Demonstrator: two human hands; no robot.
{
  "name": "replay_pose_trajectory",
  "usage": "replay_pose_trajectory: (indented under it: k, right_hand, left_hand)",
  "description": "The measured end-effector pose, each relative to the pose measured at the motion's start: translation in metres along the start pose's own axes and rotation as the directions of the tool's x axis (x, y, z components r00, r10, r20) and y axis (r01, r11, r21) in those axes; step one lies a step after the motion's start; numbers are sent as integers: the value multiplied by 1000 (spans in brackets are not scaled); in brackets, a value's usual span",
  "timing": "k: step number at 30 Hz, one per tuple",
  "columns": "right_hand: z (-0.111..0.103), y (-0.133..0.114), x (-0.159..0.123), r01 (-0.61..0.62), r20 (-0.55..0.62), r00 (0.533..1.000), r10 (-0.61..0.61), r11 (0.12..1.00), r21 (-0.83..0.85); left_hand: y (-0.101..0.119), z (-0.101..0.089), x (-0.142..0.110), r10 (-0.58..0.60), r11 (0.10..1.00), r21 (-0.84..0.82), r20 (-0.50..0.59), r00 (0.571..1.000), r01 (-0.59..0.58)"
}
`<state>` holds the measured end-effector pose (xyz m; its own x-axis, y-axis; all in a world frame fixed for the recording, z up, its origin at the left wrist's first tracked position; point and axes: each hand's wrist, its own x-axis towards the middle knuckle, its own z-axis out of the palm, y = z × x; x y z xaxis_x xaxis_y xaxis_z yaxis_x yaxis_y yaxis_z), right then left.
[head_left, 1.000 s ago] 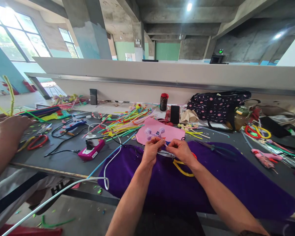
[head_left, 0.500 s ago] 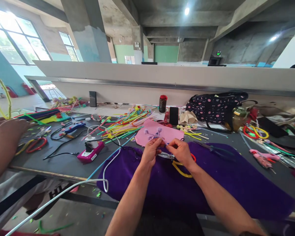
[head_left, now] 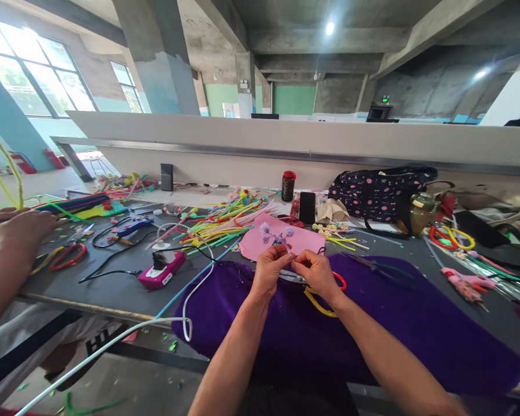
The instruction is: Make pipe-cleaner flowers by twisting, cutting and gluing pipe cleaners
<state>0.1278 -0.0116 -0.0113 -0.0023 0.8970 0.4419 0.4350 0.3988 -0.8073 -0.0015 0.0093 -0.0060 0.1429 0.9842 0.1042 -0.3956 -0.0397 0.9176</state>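
Pinched between the fingers of my left hand [head_left: 272, 267] is a small lilac pipe-cleaner flower sprig [head_left: 277, 234], its fluffy heads sticking up above my fingertips. The thumb and fingers of my right hand [head_left: 314, 270] close on the lower end of the same sprig, close beside the left hand. Behind the flower heads lies a pink sheet [head_left: 253, 241]. Under my hands a purple cloth [head_left: 242, 335] covers the table edge. Scissors with red and yellow handles [head_left: 320, 303] lie on it, partly hidden by my right hand.
Several coloured pipe cleaners [head_left: 221, 222] are heaped behind the sheet. A magenta power strip [head_left: 162, 270] with cables lies left. Pliers [head_left: 372, 264] rest on the cloth; a hot-glue gun [head_left: 465, 283] lies far right. A phone [head_left: 307, 208] and bottle [head_left: 288, 186] stand behind. A co-worker's hands [head_left: 21, 228] hold yellow stems.
The lilac flower heads have turned more upright and spread above my left fingers. My right hand has shifted slightly left, nearer the left hand.
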Motion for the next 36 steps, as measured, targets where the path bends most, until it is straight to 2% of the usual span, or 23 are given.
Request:
replay_pose_trajectory:
  k: [8,19,23,28,33,36]
  right_hand:
    - [2,-5,-2,82,9,997,-81,995,-63]
    - [4,-10,-3,30,95,995,-24,998,-56]
    - [4,-11,-3,-83,125,989,73,994,75]
    - [-4,-12,0,-289,296,934,202,912,291]
    - [-5,-10,2,-365,353,905,237,859,358]
    - [-4,-10,1,-370,368,898,241,865,338]
  left_hand:
    - [4,-1,0,70,998,10,-64,995,-70]
    - [2,-7,4,38,999,11,-146,989,-37]
    - [4,-8,5,-30,999,-49,-156,987,22]
    - [6,-9,5,-146,980,-147,-49,988,137]
    - [6,-8,2,-91,988,-122,4,996,91]
    - [5,-9,2,-55,995,-88,-3,998,54]
